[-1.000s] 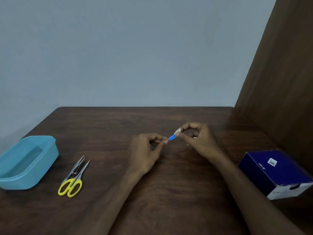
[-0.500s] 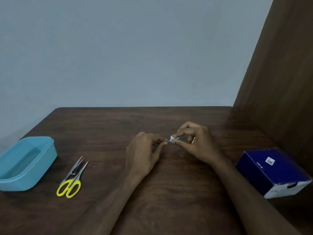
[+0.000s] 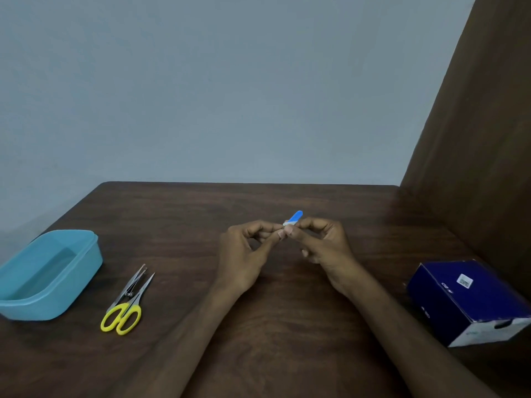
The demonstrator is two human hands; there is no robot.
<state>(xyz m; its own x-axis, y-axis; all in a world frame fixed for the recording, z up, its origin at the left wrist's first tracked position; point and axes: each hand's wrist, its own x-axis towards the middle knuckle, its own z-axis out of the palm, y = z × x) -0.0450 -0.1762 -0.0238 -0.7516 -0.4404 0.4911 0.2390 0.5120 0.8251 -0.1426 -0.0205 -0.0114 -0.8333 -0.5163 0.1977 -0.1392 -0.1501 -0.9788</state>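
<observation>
Both my hands meet over the middle of the dark wooden table (image 3: 287, 354). Between their fingertips is a small blue and white piece (image 3: 293, 218), its blue end sticking up and to the right. My left hand (image 3: 244, 254) pinches its lower white end with thumb and forefinger. My right hand (image 3: 324, 245) pinches it from the right, other fingers curled. What the piece is I cannot tell; most of it is hidden by the fingertips.
A light blue plastic tub (image 3: 46, 274) stands at the left edge. Yellow-handled scissors (image 3: 126, 305) lie beside it, with metal tweezers (image 3: 133, 282) alongside the blades. A dark blue cardboard box (image 3: 471, 300) lies at the right, near a brown wooden panel (image 3: 482, 139).
The blue piece has turned: it lay level between the fingertips, and its blue end now points up and to the right above them. Both hands stayed in the same spot.
</observation>
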